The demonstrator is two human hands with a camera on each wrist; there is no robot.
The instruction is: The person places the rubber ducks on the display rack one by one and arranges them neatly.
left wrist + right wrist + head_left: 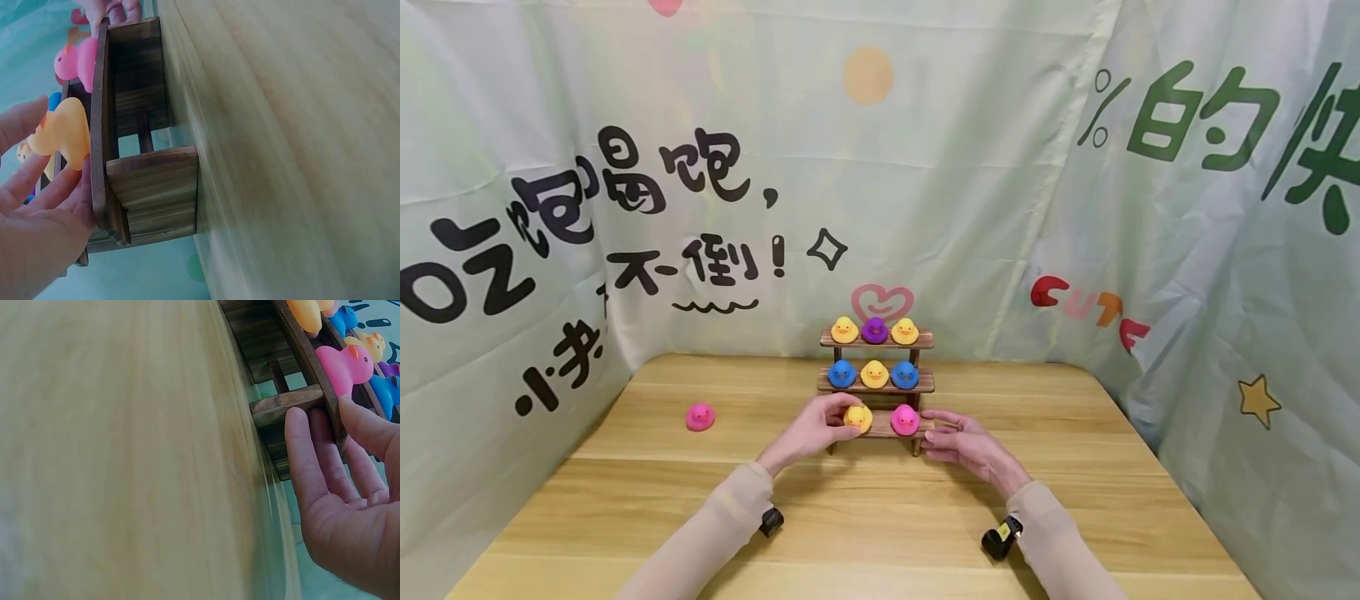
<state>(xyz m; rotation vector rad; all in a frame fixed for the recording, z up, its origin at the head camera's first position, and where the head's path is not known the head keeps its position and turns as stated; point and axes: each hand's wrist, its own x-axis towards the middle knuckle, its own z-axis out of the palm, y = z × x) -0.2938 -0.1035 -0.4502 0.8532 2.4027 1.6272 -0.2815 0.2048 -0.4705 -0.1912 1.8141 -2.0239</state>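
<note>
My left hand [811, 429] holds a yellow rubber duck [859, 420] between thumb and fingers, at the left end of the bottom step of a three-step wooden stand [884, 425]. In the left wrist view that yellow duck [70, 130] sits right at the board. My right hand [972, 447] is at the other end of the same step. There the right wrist view shows its thumb over the board's edge and its fingertips against the side support. Beside that thumb a pink duck [340, 367] stands on the step.
Blue and yellow ducks [875, 375] line the middle step. A purple duck [875, 331] stands between two yellow ones on top. Another pink duck [700, 417] lies on the wooden table [880, 525] at left. Behind hangs a printed curtain [940, 183].
</note>
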